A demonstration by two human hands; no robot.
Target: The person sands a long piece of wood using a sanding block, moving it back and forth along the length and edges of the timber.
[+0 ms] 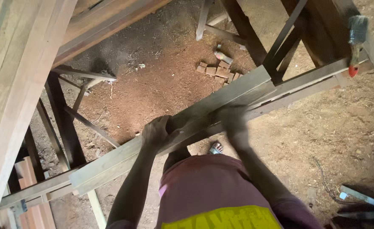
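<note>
Hands [195,127] on a long plank [174,133] above sawdust-strewn dirt floor [161,80]

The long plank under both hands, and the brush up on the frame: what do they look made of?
The long plank looks like bare sawn wood: pale grey-brown, matte, with lengthwise grain and square edges. The left hand grips it; the right hand is blurred on it. The brush seems to have a wooden handle with a red tip and pale bristles; its ferrule is too small to judge.
</note>
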